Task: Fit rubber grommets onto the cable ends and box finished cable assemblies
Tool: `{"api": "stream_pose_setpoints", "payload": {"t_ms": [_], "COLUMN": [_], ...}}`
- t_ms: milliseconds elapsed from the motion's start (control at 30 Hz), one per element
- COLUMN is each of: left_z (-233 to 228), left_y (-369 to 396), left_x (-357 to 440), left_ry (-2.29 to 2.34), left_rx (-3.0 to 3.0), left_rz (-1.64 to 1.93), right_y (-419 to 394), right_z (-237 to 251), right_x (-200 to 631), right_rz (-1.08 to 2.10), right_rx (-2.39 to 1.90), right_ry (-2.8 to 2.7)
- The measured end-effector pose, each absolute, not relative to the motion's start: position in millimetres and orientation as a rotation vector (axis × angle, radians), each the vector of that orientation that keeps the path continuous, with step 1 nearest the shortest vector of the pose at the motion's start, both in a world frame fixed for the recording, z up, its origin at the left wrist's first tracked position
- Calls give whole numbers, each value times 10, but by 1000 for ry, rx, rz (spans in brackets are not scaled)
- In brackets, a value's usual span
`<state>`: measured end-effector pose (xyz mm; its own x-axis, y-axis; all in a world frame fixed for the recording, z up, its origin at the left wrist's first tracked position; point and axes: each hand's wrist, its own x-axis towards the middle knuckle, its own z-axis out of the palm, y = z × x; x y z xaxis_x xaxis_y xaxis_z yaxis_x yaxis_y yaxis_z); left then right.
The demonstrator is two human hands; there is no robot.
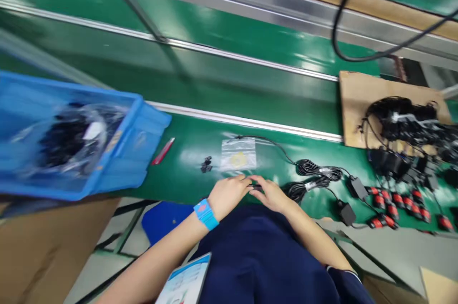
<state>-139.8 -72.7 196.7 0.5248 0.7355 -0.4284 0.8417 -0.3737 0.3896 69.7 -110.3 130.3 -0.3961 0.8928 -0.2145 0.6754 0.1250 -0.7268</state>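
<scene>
Both the left hand [229, 194] and right hand [272, 194] pinch a small black part [255, 187] at the table's near edge [171, 194]; a slip could drop it off.

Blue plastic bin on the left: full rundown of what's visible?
The blue plastic bin is an open-topped rectangular crate with thick rimmed walls, blurred in this view. It sits tilted at the left, on the near edge of the green work surface. Inside lies a clear plastic bag of black parts with a white label. A yellowish sticker shows on its wall. Neither hand touches it.
</scene>
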Motion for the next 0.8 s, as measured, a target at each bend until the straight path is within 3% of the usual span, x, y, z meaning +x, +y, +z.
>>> {"api": "stream_pose_setpoints", "payload": {"t_ms": [233,467,633,800], "left_z": [2145,1980,1439,736], "left_y": [-747,-828,-803,-708], "left_x": [-2309,-2568,-2652,-2177], "left_ry": [1515,1582,1813,1785], "left_rx": [2218,2176,1846,1774], "left_rz": [-36,205,428,427], "right_y": [-682,-509,-184,53], "right_z": [1271,1363,1256,1165], "right_x": [427,-257,106,485], "right_rz": [1282,1256,1011,838], "right_rx": [-1323,-1213,-1600,-1791], "right_ry": [-2134,-2166,-1908,-1805]}}
